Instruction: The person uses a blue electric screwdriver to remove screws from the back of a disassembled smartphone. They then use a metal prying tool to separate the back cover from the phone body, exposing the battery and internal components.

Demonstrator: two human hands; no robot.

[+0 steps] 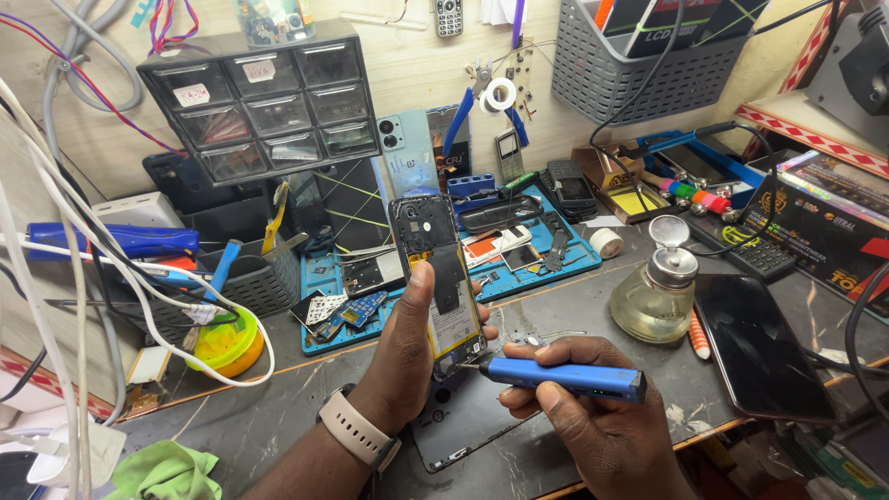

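Observation:
My left hand (407, 347) grips an opened smartphone (440, 278) with its back cover off, so the battery and circuit boards show; the phone stands nearly upright over the bench. A beige watch (356, 431) sits on that wrist. My right hand (574, 407) holds a blue electric screwdriver (565, 377) lying sideways. Its tip touches the phone's lower edge (468, 364). A dark flat panel (463, 417) lies on the bench under both hands.
A glass liquid dispenser bottle (656, 292) stands to the right, a black phone (759, 347) beside it. A blue work mat (519, 268) with parts lies behind. A drawer cabinet (264, 102), grey baskets (630, 65), white cables (102, 268) and a green cloth (167, 472) surround the bench.

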